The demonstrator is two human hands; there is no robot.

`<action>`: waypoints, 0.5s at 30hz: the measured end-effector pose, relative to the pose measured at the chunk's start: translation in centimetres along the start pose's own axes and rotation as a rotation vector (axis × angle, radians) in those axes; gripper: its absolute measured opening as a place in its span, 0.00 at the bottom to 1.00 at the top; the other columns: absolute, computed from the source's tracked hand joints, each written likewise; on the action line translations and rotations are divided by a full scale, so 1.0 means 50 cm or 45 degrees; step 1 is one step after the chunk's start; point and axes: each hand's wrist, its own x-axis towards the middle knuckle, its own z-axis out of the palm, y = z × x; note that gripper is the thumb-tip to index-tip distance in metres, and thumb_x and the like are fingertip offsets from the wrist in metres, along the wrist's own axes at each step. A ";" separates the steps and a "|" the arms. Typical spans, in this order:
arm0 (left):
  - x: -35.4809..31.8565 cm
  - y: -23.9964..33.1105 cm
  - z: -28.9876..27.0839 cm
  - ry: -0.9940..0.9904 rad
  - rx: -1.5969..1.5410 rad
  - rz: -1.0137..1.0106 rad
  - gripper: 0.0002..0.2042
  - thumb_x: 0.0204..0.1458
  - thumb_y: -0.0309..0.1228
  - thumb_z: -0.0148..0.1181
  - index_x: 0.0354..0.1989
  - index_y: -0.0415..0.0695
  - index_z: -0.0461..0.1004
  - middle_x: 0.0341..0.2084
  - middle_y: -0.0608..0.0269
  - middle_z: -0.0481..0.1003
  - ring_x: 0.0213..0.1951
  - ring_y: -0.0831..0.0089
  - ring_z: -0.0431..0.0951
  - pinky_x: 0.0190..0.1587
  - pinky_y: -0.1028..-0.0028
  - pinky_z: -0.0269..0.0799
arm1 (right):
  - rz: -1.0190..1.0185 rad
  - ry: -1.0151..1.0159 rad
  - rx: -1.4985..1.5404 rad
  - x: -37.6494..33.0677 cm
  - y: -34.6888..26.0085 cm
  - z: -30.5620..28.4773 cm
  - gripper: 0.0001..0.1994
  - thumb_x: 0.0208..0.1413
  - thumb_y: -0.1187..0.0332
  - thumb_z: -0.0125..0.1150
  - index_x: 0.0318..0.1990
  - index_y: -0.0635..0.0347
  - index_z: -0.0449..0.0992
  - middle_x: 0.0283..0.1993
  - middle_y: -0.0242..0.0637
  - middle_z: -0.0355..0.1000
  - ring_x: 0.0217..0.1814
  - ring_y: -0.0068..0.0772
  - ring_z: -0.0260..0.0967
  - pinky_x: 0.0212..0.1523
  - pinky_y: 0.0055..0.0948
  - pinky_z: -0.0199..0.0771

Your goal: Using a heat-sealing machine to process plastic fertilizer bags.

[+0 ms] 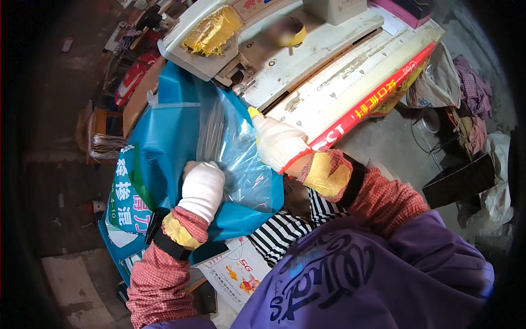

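A blue woven bag (164,118) hangs under the head of a white sewing machine (205,13), its mouth spread toward me. Inside lies a clear plastic liner (249,178), creased and shiny. My left hand (203,189), in a white glove, is closed at the liner inside the mouth; its fingertips are mostly hidden. At the bag's right edge, my right hand (280,142) grips the blue material. Its white glove has yellow fingertips, and one digit sticks up by the machine bed. The bag's upper edge sits close to the presser foot (241,88).
The machine table (356,77) runs to the upper right, with a red and yellow printed strip (372,101) along its front. A roll of yellow tape (290,34) lies on the machine bed. Plastic sacks (435,82) and cloth (474,88) are at the right.
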 end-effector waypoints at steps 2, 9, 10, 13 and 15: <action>-0.004 0.003 -0.008 -0.033 -0.017 0.035 0.06 0.42 0.27 0.55 0.26 0.46 0.78 0.26 0.58 0.77 0.30 0.63 0.79 0.30 0.66 0.72 | -0.029 -0.020 -0.047 -0.009 0.003 -0.013 0.19 0.53 0.67 0.48 0.53 0.60 0.64 0.44 0.51 0.69 0.40 0.47 0.73 0.38 0.43 0.72; 0.009 0.014 -0.017 -0.185 0.011 0.058 0.07 0.44 0.26 0.54 0.28 0.46 0.80 0.29 0.60 0.78 0.33 0.64 0.79 0.32 0.66 0.73 | -0.611 0.350 -0.109 -0.030 -0.017 -0.057 0.28 0.41 0.66 0.65 0.54 0.55 0.67 0.54 0.46 0.63 0.60 0.49 0.57 0.59 0.38 0.57; 0.011 0.015 -0.016 -0.133 0.008 0.057 0.07 0.44 0.26 0.54 0.28 0.46 0.80 0.29 0.60 0.78 0.33 0.64 0.79 0.32 0.66 0.73 | -0.822 0.385 -0.143 -0.021 -0.025 -0.057 0.28 0.37 0.66 0.67 0.51 0.55 0.69 0.55 0.46 0.62 0.62 0.48 0.53 0.62 0.37 0.52; 0.015 0.019 -0.014 -0.279 0.065 0.095 0.08 0.46 0.29 0.54 0.31 0.49 0.80 0.32 0.62 0.78 0.35 0.66 0.79 0.33 0.66 0.71 | -0.837 0.358 -0.400 0.026 -0.050 -0.050 0.14 0.43 0.67 0.56 0.40 0.59 0.76 0.47 0.43 0.68 0.55 0.45 0.60 0.59 0.40 0.55; 0.014 0.018 -0.017 -0.250 -0.022 0.116 0.08 0.45 0.27 0.53 0.29 0.48 0.80 0.30 0.60 0.78 0.34 0.65 0.79 0.32 0.66 0.73 | -0.718 0.384 -0.443 0.032 -0.045 -0.042 0.12 0.47 0.69 0.49 0.36 0.62 0.76 0.41 0.40 0.72 0.51 0.41 0.63 0.56 0.38 0.56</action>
